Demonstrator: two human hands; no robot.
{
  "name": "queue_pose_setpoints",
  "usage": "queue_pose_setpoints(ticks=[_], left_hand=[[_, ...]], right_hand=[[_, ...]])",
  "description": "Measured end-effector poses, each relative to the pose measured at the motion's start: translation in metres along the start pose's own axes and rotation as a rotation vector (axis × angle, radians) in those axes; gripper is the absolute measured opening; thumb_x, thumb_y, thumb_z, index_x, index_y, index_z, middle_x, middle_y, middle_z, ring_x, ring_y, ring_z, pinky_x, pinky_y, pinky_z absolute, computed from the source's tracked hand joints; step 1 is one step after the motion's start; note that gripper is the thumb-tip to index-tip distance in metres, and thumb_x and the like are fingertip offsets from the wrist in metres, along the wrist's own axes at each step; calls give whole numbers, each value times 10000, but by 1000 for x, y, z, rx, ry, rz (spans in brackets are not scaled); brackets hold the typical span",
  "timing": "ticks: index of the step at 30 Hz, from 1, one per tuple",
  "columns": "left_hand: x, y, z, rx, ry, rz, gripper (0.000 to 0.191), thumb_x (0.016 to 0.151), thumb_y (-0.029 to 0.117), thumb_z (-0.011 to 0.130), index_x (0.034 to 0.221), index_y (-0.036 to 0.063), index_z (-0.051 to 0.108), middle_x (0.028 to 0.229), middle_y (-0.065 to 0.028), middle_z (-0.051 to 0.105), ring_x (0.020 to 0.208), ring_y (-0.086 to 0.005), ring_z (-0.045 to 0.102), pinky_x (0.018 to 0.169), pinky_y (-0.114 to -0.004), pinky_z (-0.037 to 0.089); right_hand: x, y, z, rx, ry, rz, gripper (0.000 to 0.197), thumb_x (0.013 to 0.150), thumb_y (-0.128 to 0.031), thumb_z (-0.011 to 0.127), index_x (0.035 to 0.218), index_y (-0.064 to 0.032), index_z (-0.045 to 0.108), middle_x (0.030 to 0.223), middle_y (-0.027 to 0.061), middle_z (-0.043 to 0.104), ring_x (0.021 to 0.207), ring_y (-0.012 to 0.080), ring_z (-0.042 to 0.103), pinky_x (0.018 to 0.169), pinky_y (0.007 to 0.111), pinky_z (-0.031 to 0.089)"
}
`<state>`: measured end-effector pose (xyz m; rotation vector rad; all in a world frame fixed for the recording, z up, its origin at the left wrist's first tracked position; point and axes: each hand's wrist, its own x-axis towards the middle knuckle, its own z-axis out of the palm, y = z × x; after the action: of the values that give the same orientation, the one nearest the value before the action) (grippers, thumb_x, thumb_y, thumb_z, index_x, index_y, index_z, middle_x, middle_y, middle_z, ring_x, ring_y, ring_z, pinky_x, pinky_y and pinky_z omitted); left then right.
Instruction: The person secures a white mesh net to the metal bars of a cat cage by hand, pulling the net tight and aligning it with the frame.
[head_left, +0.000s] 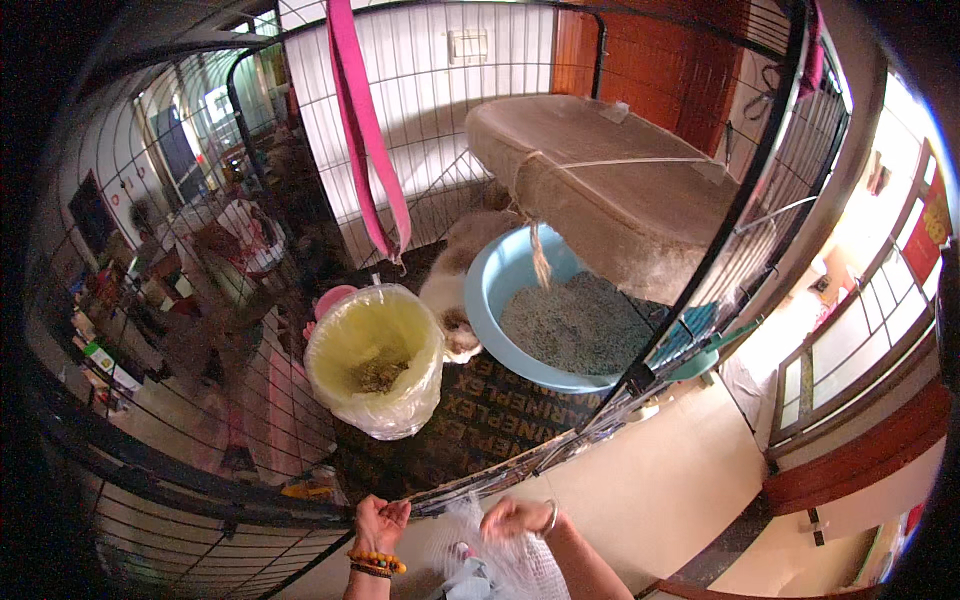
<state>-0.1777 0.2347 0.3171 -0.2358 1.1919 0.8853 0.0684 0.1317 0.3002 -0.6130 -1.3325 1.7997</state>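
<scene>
At the bottom of the head view, my left hand is palm up with curled fingers, beside the cage's lower front edge. Whether anything thin is pinched in it is unclear. My right hand is blurred, its fingers bent down over a crumpled translucent plastic bag; a grip on the bag cannot be made out. Beyond my hands, inside the wire cage, stands a bin lined with a pale yellow plastic bag, with some grey-brown clumps inside. Right of it is a light blue basin of grey granular litter.
A pale, brown-marked cat is between bin and basin, on a dark printed board. A fabric-covered platform, tied with cord, overhangs the basin. A pink strap hangs down. Black wire cage panels surround these things.
</scene>
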Motion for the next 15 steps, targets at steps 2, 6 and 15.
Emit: queue_pose_setpoints(ticks=[2,6,15], left_hand=[[-3,-3,2,-13,-14,16,161,669,78,425,550,25,330,600,-110,443,596,-246,516,622,-367,509],[13,1,-22,-98,-319,-76,149,660,76,433,549,27,347,595,-112,463,602,-266,527,683,-390,484],[-3,-7,-2,91,-44,93,105,634,94,455,578,14,416,610,-96,521,636,-256,561,644,-366,464]], right_hand=[[23,-22,30,-115,-354,38,165,803,-144,495,819,1,572,639,17,540,572,79,497,476,229,387],[51,5,27,-560,-175,81,140,767,-164,497,777,-43,567,729,59,584,636,205,559,531,300,426],[44,43,-1,-1134,788,73,153,713,-232,552,765,-103,615,722,104,593,677,264,566,575,344,446]])
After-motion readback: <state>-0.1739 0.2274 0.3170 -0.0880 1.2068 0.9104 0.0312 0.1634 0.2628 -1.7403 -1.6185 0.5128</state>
